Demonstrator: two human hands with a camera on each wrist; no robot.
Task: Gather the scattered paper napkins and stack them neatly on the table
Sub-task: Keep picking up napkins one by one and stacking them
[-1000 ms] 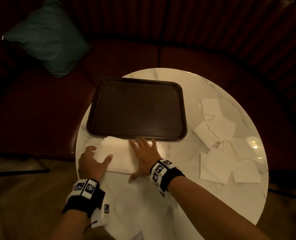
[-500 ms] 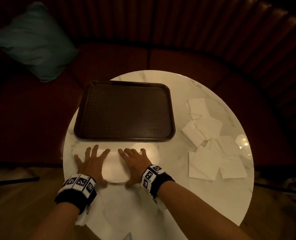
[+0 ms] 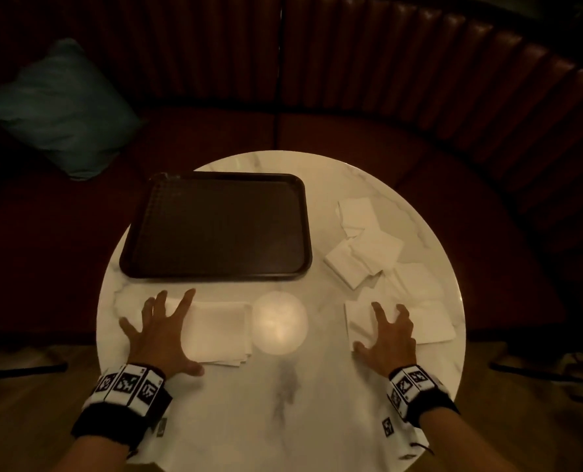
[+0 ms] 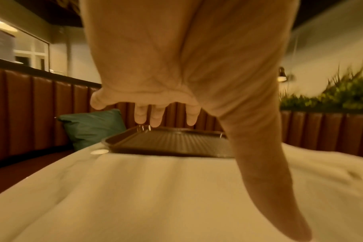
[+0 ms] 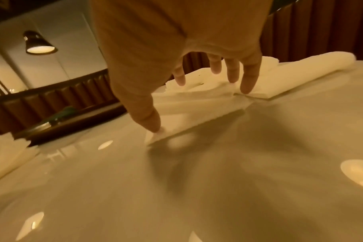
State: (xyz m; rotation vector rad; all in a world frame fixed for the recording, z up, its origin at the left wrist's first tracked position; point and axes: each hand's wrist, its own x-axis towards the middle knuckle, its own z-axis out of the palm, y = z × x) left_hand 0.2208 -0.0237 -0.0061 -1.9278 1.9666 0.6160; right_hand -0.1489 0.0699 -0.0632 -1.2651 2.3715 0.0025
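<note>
left hand (image 3: 159, 335): fingers spread wide and straight, palm down on the left part of the napkin stack (image 3: 218, 330); nothing pinched. In the left wrist view the fingertips (image 4: 155, 121) point toward the tray; whether they touch the paper is hard to tell there because of blur.
right hand (image 3: 387, 338): fingers spread, slightly bent, tips down on the nearest loose napkin (image 3: 361, 318); thumb tip (image 5: 153, 126) presses that napkin's near corner, other fingertips (image 5: 246, 86) land on the sheets behind. No pinch visible.
napkin stack: near-left part of the table (image 3: 283, 403), just in front of the tray's near edge, edges roughly squared with a few sheets offset at the near right corner.
scattered napkins (image 3: 368, 257): right side of the table, overlapping at different angles, running from beside the tray's right edge down to the right hand; well apart from the stack.
tray (image 3: 215, 226): dark brown, rectangular, nothing on it, far-left part of the table, sits between the stack and the bench.
between the hands: bare marble with a bright round lamp reflection (image 3: 279, 321) just right of the stack.
bench (image 3: 419, 97): dark red padded, curves behind the table.
cushion (image 3: 58, 107): teal, on the bench at far left.
wristbands (image 3: 126, 383): black, with white coded markers, one on each wrist.
</note>
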